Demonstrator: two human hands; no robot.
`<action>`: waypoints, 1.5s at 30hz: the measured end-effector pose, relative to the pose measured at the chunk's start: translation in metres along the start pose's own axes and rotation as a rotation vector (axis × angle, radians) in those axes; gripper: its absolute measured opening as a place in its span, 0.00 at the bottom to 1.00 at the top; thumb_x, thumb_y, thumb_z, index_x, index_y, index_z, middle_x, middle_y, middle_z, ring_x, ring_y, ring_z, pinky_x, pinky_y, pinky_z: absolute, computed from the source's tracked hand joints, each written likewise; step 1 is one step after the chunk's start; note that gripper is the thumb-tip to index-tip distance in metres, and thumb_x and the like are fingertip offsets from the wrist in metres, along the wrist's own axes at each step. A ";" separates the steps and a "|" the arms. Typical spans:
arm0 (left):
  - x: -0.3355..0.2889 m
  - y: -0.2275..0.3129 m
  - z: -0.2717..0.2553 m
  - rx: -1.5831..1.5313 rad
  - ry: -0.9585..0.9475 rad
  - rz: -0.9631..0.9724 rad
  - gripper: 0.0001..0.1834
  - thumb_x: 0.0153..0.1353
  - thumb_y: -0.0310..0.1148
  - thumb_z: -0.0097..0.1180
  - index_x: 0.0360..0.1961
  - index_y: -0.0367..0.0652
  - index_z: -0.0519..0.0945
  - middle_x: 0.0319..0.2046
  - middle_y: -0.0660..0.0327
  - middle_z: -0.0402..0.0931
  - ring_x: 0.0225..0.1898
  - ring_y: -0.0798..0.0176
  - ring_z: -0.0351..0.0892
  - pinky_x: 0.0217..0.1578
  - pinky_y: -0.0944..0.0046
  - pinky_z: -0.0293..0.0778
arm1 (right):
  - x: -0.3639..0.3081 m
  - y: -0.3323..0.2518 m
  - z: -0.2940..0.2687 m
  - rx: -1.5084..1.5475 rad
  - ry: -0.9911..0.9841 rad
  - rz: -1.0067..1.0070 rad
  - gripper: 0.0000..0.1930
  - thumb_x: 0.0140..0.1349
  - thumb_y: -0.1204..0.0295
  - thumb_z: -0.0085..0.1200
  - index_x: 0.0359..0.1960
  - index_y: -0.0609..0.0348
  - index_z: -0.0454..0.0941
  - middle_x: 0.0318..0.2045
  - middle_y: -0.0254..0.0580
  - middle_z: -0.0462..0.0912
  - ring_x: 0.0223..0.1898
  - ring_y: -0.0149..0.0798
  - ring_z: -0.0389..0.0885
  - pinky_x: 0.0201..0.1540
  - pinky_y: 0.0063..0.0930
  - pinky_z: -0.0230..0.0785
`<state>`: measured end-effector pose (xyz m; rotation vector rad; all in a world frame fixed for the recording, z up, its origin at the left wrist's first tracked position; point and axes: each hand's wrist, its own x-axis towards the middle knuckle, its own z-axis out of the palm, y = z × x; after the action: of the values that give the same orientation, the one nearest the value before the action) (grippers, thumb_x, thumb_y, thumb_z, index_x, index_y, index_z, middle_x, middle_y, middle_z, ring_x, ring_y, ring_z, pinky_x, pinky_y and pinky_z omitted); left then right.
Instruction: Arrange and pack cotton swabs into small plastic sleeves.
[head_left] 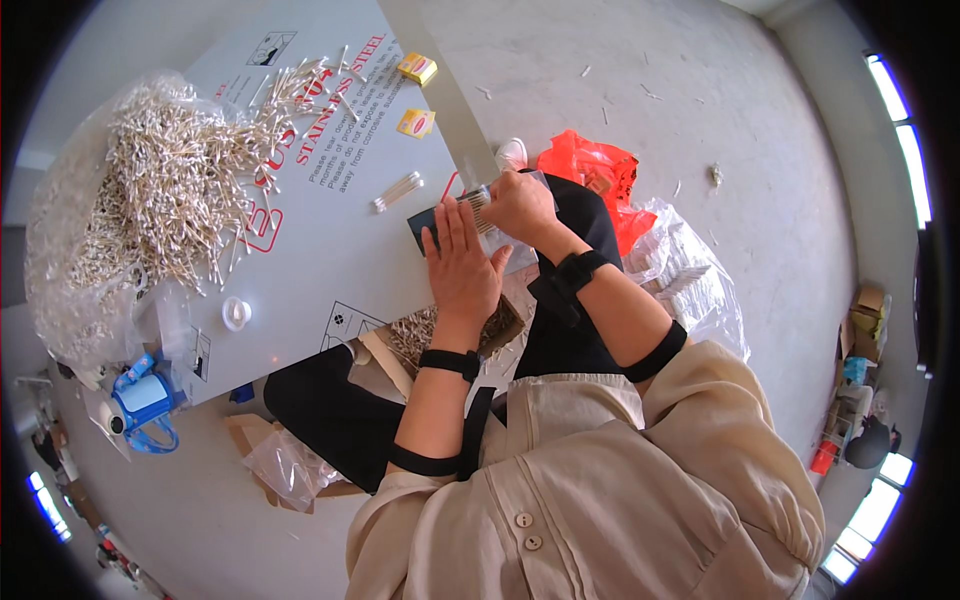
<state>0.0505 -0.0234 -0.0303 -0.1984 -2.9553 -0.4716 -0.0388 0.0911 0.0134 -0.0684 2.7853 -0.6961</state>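
At the table's edge my left hand (pixel 462 262) lies palm down, its fingers stretched over a dark flat piece (pixel 421 232) and a row of cotton swabs (pixel 479 207). Close by, my right hand (pixel 524 206) is closed at the far end of that row; its fingers hide what they hold. Clear plastic (pixel 520 256) shows beneath the hands. A small bundle of cotton swabs (pixel 398 192) lies on the table just left of them. Below my left wrist, an open cardboard box (pixel 385 362) holds many loose swabs.
A large heap of cotton swabs (pixel 165 180) spills from a clear bag on the grey table (pixel 330 240). Two small yellow boxes (pixel 418 69) lie farther back. A white spool (pixel 236 314) and blue bottle (pixel 143 395) are at left. Red (pixel 600 175) and clear bags (pixel 695 270) stand right.
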 end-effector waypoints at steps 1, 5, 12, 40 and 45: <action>-0.001 0.001 0.000 0.001 0.000 0.002 0.46 0.60 0.54 0.55 0.70 0.34 0.54 0.71 0.48 0.49 0.74 0.50 0.44 0.70 0.44 0.41 | -0.002 0.001 0.001 0.008 0.016 -0.004 0.11 0.44 0.66 0.58 0.23 0.62 0.84 0.25 0.56 0.83 0.31 0.54 0.84 0.36 0.40 0.78; 0.003 0.008 0.001 -0.025 0.017 0.009 0.45 0.62 0.54 0.53 0.70 0.34 0.53 0.71 0.48 0.49 0.74 0.49 0.45 0.70 0.44 0.40 | 0.000 0.005 0.003 0.043 0.028 -0.016 0.13 0.45 0.63 0.58 0.22 0.61 0.84 0.25 0.56 0.83 0.31 0.54 0.84 0.35 0.41 0.77; 0.009 0.008 0.006 -0.060 -0.010 0.016 0.42 0.66 0.51 0.49 0.71 0.34 0.51 0.72 0.46 0.47 0.74 0.48 0.44 0.70 0.45 0.40 | -0.006 0.017 0.009 0.190 0.265 -0.051 0.10 0.48 0.66 0.58 0.22 0.60 0.81 0.23 0.51 0.82 0.29 0.54 0.82 0.34 0.44 0.75; 0.048 0.010 0.009 -1.084 0.244 -0.164 0.35 0.74 0.48 0.33 0.71 0.33 0.48 0.72 0.44 0.46 0.72 0.48 0.48 0.70 0.54 0.47 | -0.002 0.057 0.058 1.806 0.191 0.273 0.05 0.60 0.74 0.62 0.32 0.63 0.81 0.27 0.34 0.83 0.26 0.28 0.81 0.32 0.24 0.76; 0.048 0.015 0.011 -1.102 0.251 -0.170 0.34 0.74 0.47 0.33 0.71 0.32 0.49 0.71 0.44 0.48 0.72 0.49 0.50 0.69 0.54 0.48 | -0.003 0.056 0.060 1.746 0.205 0.292 0.04 0.61 0.74 0.62 0.32 0.61 0.82 0.26 0.31 0.83 0.26 0.25 0.79 0.31 0.21 0.73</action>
<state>0.0041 -0.0010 -0.0281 0.0153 -2.1550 -1.9128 -0.0188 0.1140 -0.0634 0.7067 1.3305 -2.6485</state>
